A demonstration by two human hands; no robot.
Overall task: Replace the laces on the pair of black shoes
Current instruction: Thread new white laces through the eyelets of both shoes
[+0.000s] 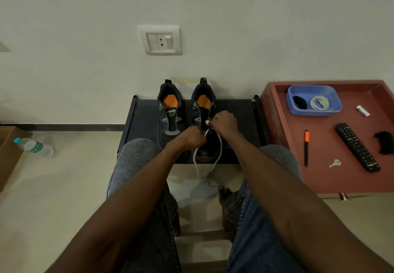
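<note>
Both hands, left hand and right hand, pinch white lace over right shoe.

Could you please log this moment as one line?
lacing | right shoe on rack | left hand, right hand grip white lace | left shoe unlaced

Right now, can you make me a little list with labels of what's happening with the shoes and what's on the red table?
Shoes: two black shoes with orange insoles on a dark rack against the wall
Left shoe: no lace visible, untouched
Right shoe: white lace partly threaded, ends hanging toward the floor
Left hand: pinches the lace near the shoe's front
Right hand: grips the shoe's eyelet edge
Red table: blue tray with coiled white lace and black lace bundle; pen, key, remote
Floor: water bottle
</note>
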